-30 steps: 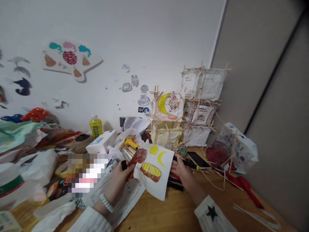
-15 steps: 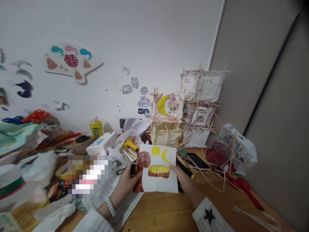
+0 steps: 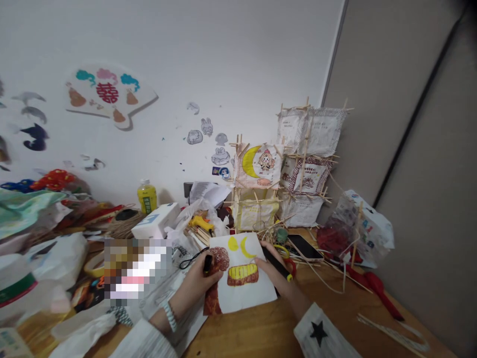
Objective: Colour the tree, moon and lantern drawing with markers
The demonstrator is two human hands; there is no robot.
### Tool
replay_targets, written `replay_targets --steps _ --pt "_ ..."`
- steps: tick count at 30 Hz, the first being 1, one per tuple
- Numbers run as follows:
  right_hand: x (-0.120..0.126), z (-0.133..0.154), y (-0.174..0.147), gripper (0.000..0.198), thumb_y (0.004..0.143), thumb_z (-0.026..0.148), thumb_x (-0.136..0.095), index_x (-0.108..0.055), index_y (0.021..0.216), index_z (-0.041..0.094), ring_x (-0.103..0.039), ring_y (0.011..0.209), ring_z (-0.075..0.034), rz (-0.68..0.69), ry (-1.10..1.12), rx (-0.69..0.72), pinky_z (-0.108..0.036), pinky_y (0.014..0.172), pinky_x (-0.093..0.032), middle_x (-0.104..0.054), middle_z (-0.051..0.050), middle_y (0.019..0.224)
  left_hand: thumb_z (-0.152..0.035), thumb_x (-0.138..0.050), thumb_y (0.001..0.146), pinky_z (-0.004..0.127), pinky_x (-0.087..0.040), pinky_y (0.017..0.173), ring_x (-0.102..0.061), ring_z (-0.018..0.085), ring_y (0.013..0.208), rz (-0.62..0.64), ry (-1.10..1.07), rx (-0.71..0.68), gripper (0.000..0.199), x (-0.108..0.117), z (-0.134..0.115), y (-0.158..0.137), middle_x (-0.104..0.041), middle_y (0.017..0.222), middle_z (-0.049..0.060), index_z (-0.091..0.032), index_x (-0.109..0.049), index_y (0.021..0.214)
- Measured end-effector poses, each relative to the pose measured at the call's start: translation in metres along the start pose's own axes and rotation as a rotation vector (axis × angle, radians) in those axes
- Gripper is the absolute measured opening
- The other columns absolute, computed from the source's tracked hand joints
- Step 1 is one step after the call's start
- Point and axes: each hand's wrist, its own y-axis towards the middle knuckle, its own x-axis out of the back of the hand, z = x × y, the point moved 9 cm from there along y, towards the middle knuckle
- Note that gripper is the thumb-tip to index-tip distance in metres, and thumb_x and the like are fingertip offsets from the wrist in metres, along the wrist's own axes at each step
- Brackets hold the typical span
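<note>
A square sheet of white paper with a drawing [image 3: 244, 298] is held between my two hands, tilted above the wooden table. It shows a yellow circle, a yellow crescent, a brown-and-yellow box shape and a brown tree along its left side. My left hand [image 3: 199, 281] is closed on the left edge, with a small black cap-like thing [image 3: 207, 263] in its fingers. On the right edge my right hand [image 3: 278, 276] pinches the paper and also holds a black marker [image 3: 277, 262] with a yellow end.
Paper lanterns on stick frames [image 3: 258, 166] stand against the wall. A phone [image 3: 305, 247], a red ribbon [image 3: 380, 293] and a plastic bag [image 3: 367, 228] lie to the right. A white box [image 3: 156, 221], yellow bottle [image 3: 147, 196], twine and other clutter fill the left.
Both hands have lowered the paper slightly and tipped it back and turned it a little. Its lower right corner now points down toward the table, and red-handled scissors show behind my right hand.
</note>
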Motion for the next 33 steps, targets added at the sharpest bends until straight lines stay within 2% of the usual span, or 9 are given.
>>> replay_targets --steps 5,9,15,19,23,27,30,33 --pt "0.007 0.0 0.003 0.042 0.067 0.021 -0.065 -0.06 0.108 0.022 -0.056 0.11 -0.027 -0.048 0.016 0.036 -0.042 0.093 -0.044 -0.066 -0.005 0.111 -0.034 -0.062 0.061 0.032 -0.044 0.065 -0.053 0.02 0.069 -0.042 -0.015 0.01 0.022 0.003 -0.002 0.0 -0.056 0.072 0.0 -0.02 -0.051 0.073" --pt "0.004 0.003 0.002 0.04 0.065 0.02 -0.069 -0.063 0.105 0.024 -0.054 0.113 -0.026 -0.009 -0.057 0.046 -0.038 0.095 -0.043 -0.065 -0.004 0.113 -0.033 -0.062 0.062 0.032 -0.044 0.067 -0.053 0.021 0.071 -0.022 0.033 -0.032 0.021 0.0 -0.007 -0.001 -0.056 0.073 0.0 -0.019 -0.051 0.073" --pt "0.006 -0.002 0.002 0.041 0.066 0.03 -0.071 -0.062 0.105 0.024 -0.056 0.11 -0.027 -0.034 -0.027 0.053 -0.037 0.088 -0.048 -0.066 -0.005 0.112 -0.034 -0.061 0.064 0.031 -0.043 0.061 -0.052 0.02 0.065 -0.048 0.048 -0.035 0.019 0.0 -0.004 -0.002 -0.056 0.068 0.0 -0.019 -0.05 0.069" --pt "-0.006 0.007 -0.003 0.028 0.071 0.035 -0.067 -0.065 0.096 0.023 -0.058 0.104 -0.027 0.016 -0.12 0.115 -0.036 0.088 -0.047 -0.067 -0.005 0.106 -0.036 -0.058 0.068 0.029 -0.042 0.06 -0.049 0.019 0.062 -0.08 0.063 -0.038 0.019 0.001 -0.006 -0.004 -0.053 0.064 -0.001 -0.021 -0.047 0.066" --pt "-0.008 0.012 -0.003 0.025 0.074 0.04 -0.063 -0.065 0.092 0.023 -0.06 0.096 -0.025 -0.036 -0.216 0.174 -0.033 0.085 -0.047 -0.068 -0.005 0.1 -0.042 -0.054 0.069 0.028 -0.041 0.055 -0.047 0.018 0.057 -0.162 0.066 -0.001 0.024 0.009 -0.008 -0.005 -0.049 0.058 -0.002 -0.022 -0.043 0.061" --pt "-0.01 0.002 0.001 0.028 0.075 0.045 -0.061 -0.065 0.089 0.021 -0.062 0.087 -0.025 -0.056 -0.245 0.177 -0.032 0.075 -0.05 -0.068 -0.005 0.092 -0.044 -0.05 0.072 0.028 -0.042 0.056 -0.049 0.019 0.056 -0.208 0.103 0.026 0.025 0.012 -0.009 -0.006 -0.052 0.059 -0.001 -0.022 -0.045 0.062" --pt "-0.007 -0.003 0.001 0.029 0.075 0.046 -0.061 -0.065 0.09 0.021 -0.062 0.089 -0.025 -0.116 -0.214 0.163 -0.031 0.075 -0.05 -0.069 -0.005 0.093 -0.044 -0.049 0.072 0.029 -0.043 0.056 -0.051 0.019 0.057 -0.231 0.141 0.034 0.024 0.013 -0.008 -0.007 -0.054 0.06 -0.001 -0.023 -0.045 0.063" --pt "-0.012 -0.003 -0.001 0.027 0.075 0.045 -0.061 -0.064 0.089 0.022 -0.062 0.089 -0.025 -0.09 -0.184 0.146 -0.03 0.073 -0.05 -0.069 -0.004 0.094 -0.042 -0.047 0.073 0.03 -0.044 0.058 -0.053 0.02 0.059 -0.22 0.141 0.001 0.021 0.012 -0.013 -0.007 -0.057 0.062 0.0 -0.023 -0.046 0.065"
